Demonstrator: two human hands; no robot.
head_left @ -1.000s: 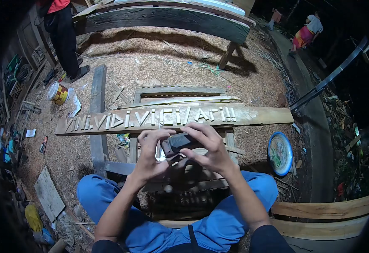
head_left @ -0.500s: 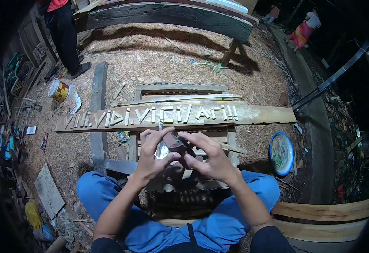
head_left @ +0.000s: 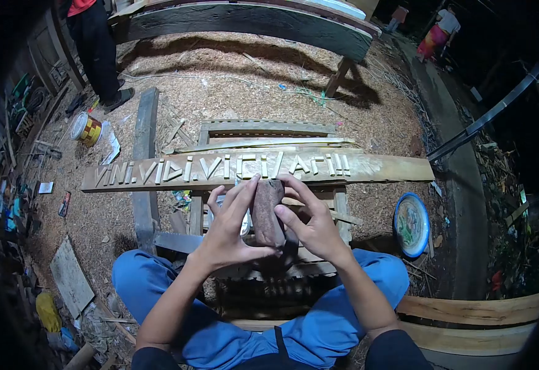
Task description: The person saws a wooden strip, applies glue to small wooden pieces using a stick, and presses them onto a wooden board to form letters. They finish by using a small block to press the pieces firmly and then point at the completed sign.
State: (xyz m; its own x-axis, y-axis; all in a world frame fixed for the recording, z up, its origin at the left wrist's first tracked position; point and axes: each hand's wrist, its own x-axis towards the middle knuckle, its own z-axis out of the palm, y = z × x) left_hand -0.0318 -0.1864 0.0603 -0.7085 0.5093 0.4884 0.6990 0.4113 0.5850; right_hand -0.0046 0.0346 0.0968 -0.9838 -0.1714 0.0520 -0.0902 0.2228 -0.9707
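Observation:
A brown block with a rough, sandpaper-like face [head_left: 267,213] is held up lengthwise between both hands, over a low wooden frame. My left hand [head_left: 227,229] grips its left side, with the thumb at the near end. My right hand [head_left: 316,228] holds the right side, its fingers curled at the far end and thumb against the face. Just beyond lies a long wooden board [head_left: 393,168] bearing raised wooden letters that read "VINI.VIDI.VICI/Ari!!!". Behind my left fingers a pale container [head_left: 245,225] is partly hidden.
A blue-rimmed basin [head_left: 428,228] stands at the right and a yellow-and-red tub [head_left: 86,129] at the left. A saw blade [head_left: 177,242] lies by my left knee. Another person's legs [head_left: 95,55] are near the heavy far beam [head_left: 238,23]; people walk at the far right.
The block has turned from end-on to showing its long rough face, and my fingers have shifted along it. At the far right a person has moved along the path.

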